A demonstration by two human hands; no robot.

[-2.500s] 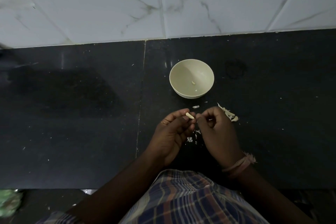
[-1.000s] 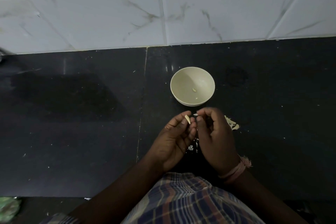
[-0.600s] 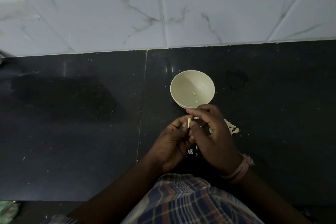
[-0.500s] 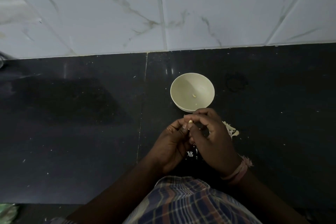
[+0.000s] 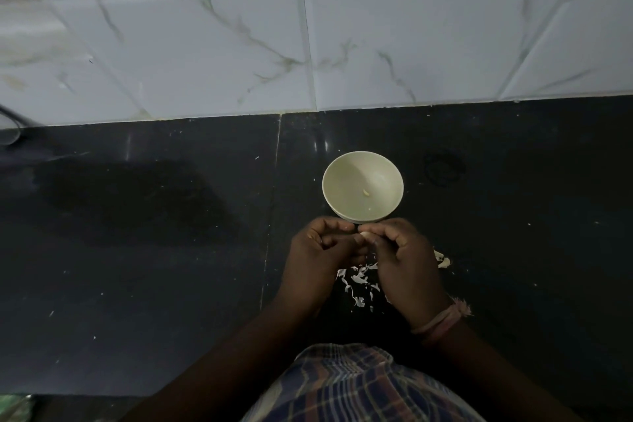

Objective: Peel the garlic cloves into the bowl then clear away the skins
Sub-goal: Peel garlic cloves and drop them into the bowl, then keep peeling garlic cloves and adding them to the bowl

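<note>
While both hands pinch a garlic clove (image 5: 365,234), the round cream bowl (image 5: 346,181) holds one peeled clove (image 5: 366,192); papery skins (image 5: 358,279) litter the glossy black tabletop (image 5: 154,250).

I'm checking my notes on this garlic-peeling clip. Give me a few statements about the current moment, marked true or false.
1. The bowl stands on the dark counter, beyond both hands. True.
2. The bowl is heaped full of peeled cloves. False: only one or two small pale pieces lie inside.
3. A garlic clove is pinched between the left hand and the right hand. True.
4. The skins have been cleared off the counter. False: pale scraps lie under and between the hands.
5. The right wrist is bare. False: it wears a band.
</note>
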